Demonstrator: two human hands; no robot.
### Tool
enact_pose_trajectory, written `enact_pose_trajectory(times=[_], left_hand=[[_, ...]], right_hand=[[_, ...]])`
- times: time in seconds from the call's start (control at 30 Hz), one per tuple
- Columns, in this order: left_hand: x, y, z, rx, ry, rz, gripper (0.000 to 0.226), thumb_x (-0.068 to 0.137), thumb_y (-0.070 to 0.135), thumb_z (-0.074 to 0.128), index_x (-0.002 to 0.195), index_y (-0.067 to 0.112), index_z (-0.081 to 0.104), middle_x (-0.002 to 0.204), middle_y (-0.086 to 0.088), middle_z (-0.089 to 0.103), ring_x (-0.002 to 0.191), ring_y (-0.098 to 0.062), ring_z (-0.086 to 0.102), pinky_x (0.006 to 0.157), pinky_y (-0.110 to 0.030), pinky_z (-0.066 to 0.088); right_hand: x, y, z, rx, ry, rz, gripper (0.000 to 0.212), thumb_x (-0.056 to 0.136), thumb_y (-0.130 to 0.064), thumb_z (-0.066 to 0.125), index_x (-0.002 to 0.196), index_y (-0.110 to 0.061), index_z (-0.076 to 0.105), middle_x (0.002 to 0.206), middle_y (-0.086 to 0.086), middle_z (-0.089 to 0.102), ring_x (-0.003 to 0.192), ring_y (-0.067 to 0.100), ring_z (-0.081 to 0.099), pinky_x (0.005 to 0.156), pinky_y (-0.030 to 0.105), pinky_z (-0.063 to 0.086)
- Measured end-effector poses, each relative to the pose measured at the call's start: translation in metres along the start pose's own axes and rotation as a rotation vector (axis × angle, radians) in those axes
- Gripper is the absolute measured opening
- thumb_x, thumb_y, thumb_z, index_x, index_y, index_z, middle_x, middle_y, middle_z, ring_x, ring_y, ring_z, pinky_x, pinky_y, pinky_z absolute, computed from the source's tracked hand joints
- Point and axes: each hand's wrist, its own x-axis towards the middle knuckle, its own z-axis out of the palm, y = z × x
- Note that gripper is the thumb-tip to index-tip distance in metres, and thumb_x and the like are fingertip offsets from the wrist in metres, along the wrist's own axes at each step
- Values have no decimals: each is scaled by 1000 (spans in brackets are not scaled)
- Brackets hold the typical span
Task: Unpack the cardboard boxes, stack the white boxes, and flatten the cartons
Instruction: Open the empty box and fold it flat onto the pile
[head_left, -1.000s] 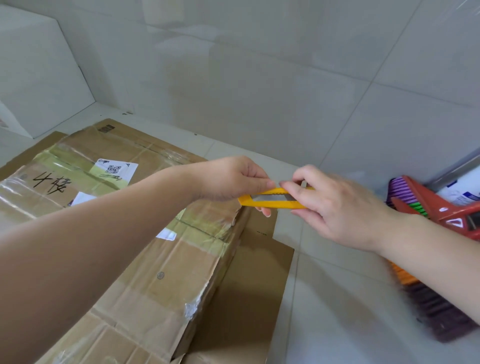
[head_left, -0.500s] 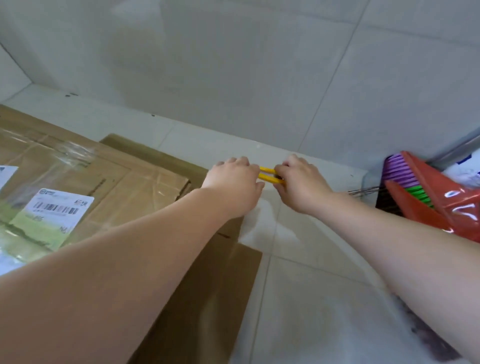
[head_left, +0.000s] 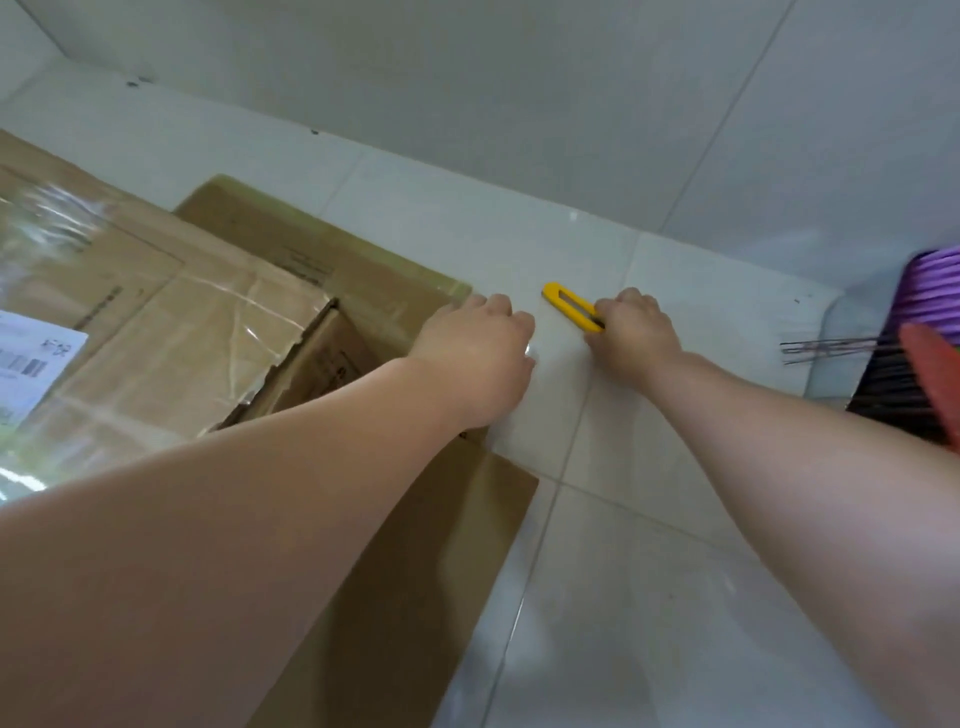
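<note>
- Sitting at the left, the taped cardboard box (head_left: 156, 332) rests on flattened cardboard (head_left: 415, 545) spread over the tiled floor (head_left: 649, 571); one top flap looks partly lifted, and no white boxes show.
- Reaching past the box corner, the left hand (head_left: 480, 348) has curled fingers near the floor; whether it holds anything I cannot tell.
- Gripping the yellow utility knife (head_left: 569, 305) by one end, the right hand (head_left: 636, 335) keeps it low against the floor.
- Judging by this, opening is the step in hand; next the blade must meet the tape seam, fingers kept clear.
- Leaning at the far right is a broom (head_left: 924, 322).

yellow cutter (head_left: 571, 305), brown cartons (head_left: 171, 332), purple broom (head_left: 930, 291), white floor (head_left: 649, 519)
</note>
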Motion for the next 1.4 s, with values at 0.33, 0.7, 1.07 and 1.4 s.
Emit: enact_pose_trajectory(times=[0.33,0.7,1.07,1.4], left_hand=[[-13,-27,-79,-100,205,207,27,95,29,39,107,21,61,106,0,60,96,-25,57,75,-34,48],[-189,-204,-119,93,40,-69,34,93,44,46,83,21,68,77,10,61,69,-12,56,69,-37,52],[-224,-227,-94,-64,12,-86,32,98,41,42,92,19,64,91,8,55,77,-14,51,73,-32,46],[-246,-212,-139,62,54,-228,46,99,47,33,63,20,43,58,4,47,55,-11,45,56,-29,38]], right_hand=[[1,-72,-63,424,152,-113,57,77,-47,44,112,-8,65,116,18,56,106,32,55,84,29,41],[-135,-247,-148,212,316,-935,23,89,-21,61,103,-6,70,104,11,58,93,33,56,81,40,47],[-198,-302,-133,-95,-41,-803,43,89,-43,56,127,-23,56,123,2,44,120,21,41,96,37,45],[-211,-321,-162,51,-54,-779,39,91,-47,56,122,-25,60,116,-3,50,96,17,49,77,27,37]])
